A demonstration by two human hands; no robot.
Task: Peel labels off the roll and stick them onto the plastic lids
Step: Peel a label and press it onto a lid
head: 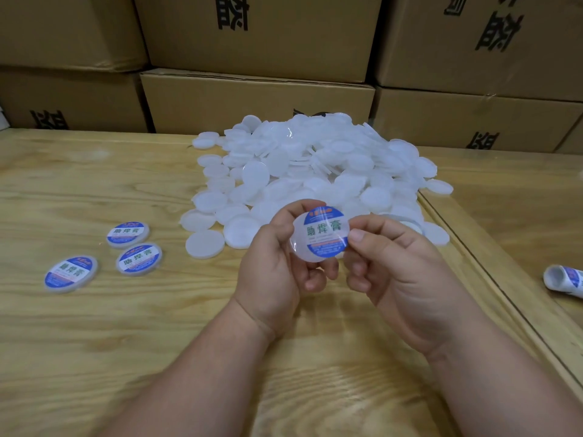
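Together we held one lid (310, 244) up off the desk (126, 310), left hand (271, 272) pinching its rim to steady it, right hand (400, 266) pinching the label (326, 231) to seat it squarely. Finished lids (104, 257) lay at left, apart from the blank pile (315, 171) beyond.

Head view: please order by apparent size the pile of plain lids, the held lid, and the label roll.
1. pile of plain lids
2. held lid, enlarged by nearness to the camera
3. label roll, cut off by the frame edge, so unsure against the held lid
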